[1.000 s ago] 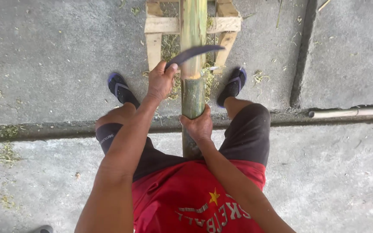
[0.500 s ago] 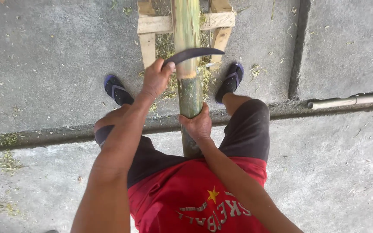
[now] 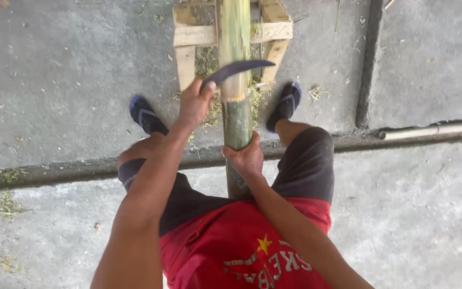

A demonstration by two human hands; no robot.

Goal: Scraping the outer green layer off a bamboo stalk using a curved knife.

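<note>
Head view, looking straight down: a person in a red shirt and dark shorts stands astride a long bamboo pole (image 3: 234,37) that runs away from the body along the concrete floor (image 3: 54,80). The pole's far part rests on a small wooden frame (image 3: 193,36) made of pale slats, and its near part passes between the legs. Near the frame the pole's surface is pale yellow-green; closer to the body it is dark green.

The left hand (image 3: 194,103) is wrapped around the handle of a curved dark blade (image 3: 236,68), its grip pressed together on that handle. The blade lies across the pole, its edge touching the pole at the border between the pale and the dark green surface, with the tip pointing to the right past the pole. The right hand (image 3: 248,158) clasps the dark green stretch of the pole from above, its grip closed around the stem, nearer to the body than the blade.

Both feet wear dark sandals: the left sandal (image 3: 146,115) sits well to the left of the pole, the right sandal (image 3: 285,104) just to the right of it beside the frame. Green shavings (image 3: 209,59) lie scattered under the frame and around the pole. A shallow gutter (image 3: 38,172) crosses the floor, and a grey pipe (image 3: 429,130) lies along it on the right.
</note>
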